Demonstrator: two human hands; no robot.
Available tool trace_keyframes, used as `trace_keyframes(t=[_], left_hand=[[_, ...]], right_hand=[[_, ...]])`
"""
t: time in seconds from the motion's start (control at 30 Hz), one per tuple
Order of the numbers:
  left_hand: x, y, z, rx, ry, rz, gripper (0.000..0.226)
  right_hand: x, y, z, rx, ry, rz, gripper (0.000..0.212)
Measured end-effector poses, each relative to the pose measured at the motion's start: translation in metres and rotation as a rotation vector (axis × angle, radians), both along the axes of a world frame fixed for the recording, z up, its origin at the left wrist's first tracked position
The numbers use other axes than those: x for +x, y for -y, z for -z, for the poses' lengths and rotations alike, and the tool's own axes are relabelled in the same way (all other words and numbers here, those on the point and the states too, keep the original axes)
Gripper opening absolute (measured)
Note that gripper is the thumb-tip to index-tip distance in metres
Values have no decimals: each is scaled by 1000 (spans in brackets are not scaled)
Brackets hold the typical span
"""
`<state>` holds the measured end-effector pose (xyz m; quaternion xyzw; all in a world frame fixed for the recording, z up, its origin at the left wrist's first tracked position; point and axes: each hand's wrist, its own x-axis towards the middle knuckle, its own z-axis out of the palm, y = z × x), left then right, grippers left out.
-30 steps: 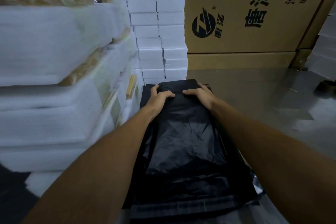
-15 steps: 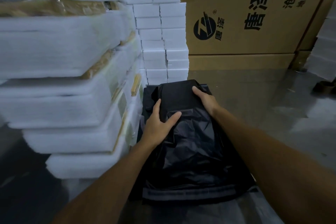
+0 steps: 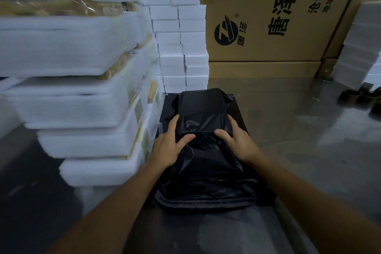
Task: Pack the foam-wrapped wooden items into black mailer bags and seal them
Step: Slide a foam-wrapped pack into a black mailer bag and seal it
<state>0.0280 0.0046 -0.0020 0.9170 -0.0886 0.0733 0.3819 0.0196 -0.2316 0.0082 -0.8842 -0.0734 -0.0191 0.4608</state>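
A black mailer bag (image 3: 203,109) with a boxy item inside lies in front of me on a pile of flat black bags (image 3: 237,107). Its loose open end (image 3: 206,202) trails toward me. My left hand (image 3: 170,147) presses on the bag's left side, thumb on the near edge of the item and fingers along its side. My right hand (image 3: 237,142) does the same on the right side. A stack of foam-wrapped wooden items (image 3: 78,93) rises at my left.
A column of small white foam blocks (image 3: 181,47) stands behind the bag. Large cardboard boxes (image 3: 268,16) line the back. More white foam (image 3: 358,43) leans at the right, with dark cardboard tubes (image 3: 358,97) on the grey floor (image 3: 309,140).
Both hands slid from the far end of the bag back toward me to the near edge of the item inside. The view tilted down and drew closer.
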Motion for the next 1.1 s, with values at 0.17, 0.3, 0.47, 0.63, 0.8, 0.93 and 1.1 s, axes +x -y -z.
trace_keyframes(t=[0.17,0.3,0.47,0.63,0.8,0.93,1.1], left_hand=[[-17,-5,0,17,143,-13,51],[-23,-5,-5,113,232,-57,47],[-29,-3,-5,159,219,-79,53],[-34,-9,-6,266,272,-34,23],[-41,-13,-4,327,328,-18,18],[-39,-17,-7,324,164,27,46],[-40,-25,-9,270,104,113,50]], right_hand=[[-12,4,6,-308,126,109,74],[-25,2,14,-270,334,291,50],[-34,2,17,-175,436,362,33],[-34,3,15,-145,435,305,23],[-37,20,14,-163,299,204,18],[-37,35,8,-149,136,84,48],[-40,45,3,-34,-37,-52,55]])
